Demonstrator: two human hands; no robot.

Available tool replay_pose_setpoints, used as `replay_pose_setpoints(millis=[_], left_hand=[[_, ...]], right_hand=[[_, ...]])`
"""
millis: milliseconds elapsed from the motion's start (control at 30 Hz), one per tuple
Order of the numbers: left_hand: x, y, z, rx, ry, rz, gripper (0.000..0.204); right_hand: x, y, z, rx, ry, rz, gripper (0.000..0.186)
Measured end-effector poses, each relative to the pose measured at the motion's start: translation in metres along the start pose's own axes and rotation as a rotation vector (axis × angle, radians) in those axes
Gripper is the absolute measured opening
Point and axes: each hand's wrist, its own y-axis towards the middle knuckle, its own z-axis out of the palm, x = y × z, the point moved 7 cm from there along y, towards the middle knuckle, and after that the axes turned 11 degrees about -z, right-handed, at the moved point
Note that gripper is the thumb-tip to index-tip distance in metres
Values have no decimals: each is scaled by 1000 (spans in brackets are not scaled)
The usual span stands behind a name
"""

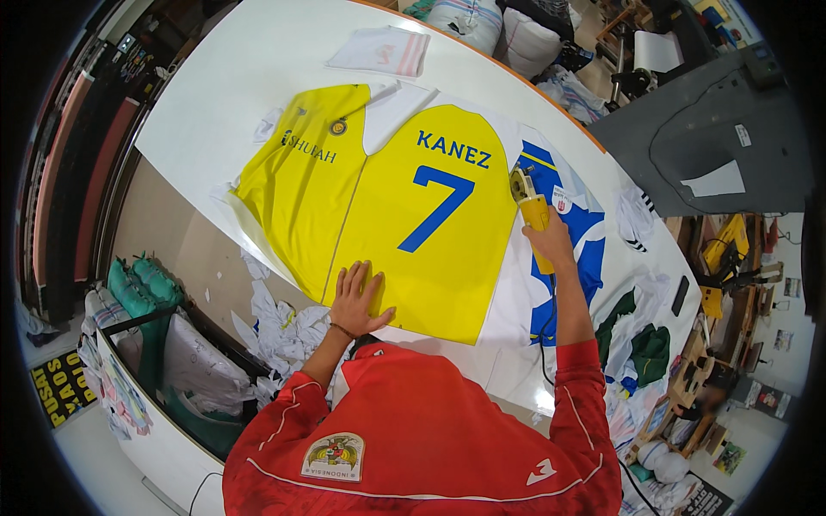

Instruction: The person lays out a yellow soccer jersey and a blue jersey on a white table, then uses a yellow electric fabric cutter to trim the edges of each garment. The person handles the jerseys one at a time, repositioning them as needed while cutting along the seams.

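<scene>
Left hand [356, 303] spread flat on yellow blue-numbered jersey fabric [469, 279], right hand [553, 238] gripping yellow corded handheld cutter [534, 211], white desk [219, 120] beneath.

On the table [198, 112], the left fabric panel [292, 198] lies directly beside the middle fabric panel [370, 215], and the right fabric panel [589, 258] lies to the right of both. The left hand [355, 301] rests on the near part of the middle one; the right hand [551, 236], with the cutter [534, 211], is at its right side. Behind the panels lies a folded cloth [374, 52].
</scene>
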Motion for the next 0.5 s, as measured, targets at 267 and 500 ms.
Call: replay_pose_setpoints(millis=[267, 500], left_hand=[[0, 2, -2, -4, 8, -13, 77], [0, 3, -3, 12, 4, -24, 77]], right_hand=[[12, 34, -4, -48, -54, -83, 69], [30, 74, -15, 3, -73, -79, 76]])
